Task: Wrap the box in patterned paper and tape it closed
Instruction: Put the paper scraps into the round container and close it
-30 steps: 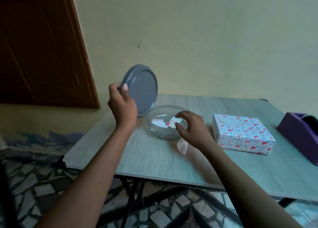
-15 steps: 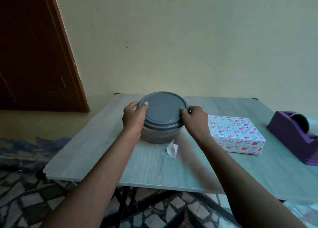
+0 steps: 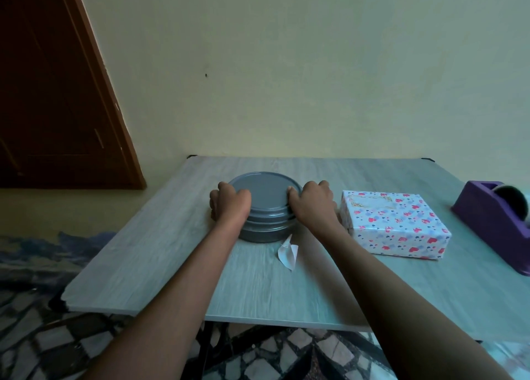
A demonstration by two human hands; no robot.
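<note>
Since a second ago the grey lid (image 3: 265, 192), then held raised in the left hand (image 3: 231, 206), has come down onto the round container (image 3: 262, 232); both hands now curl around its rim, the right hand (image 3: 312, 204) opposite. Box (image 3: 394, 223) lies wrapped in patterned paper, just right of the container. Judgement: wrapping appears complete; scraps are being put away. One paper offcut (image 3: 288, 253) remains on the desk (image 3: 160, 250) and would need collecting. Purple tape dispenser (image 3: 493, 222) sits far right. Yellow wall, brown door, tiled floor.
</note>
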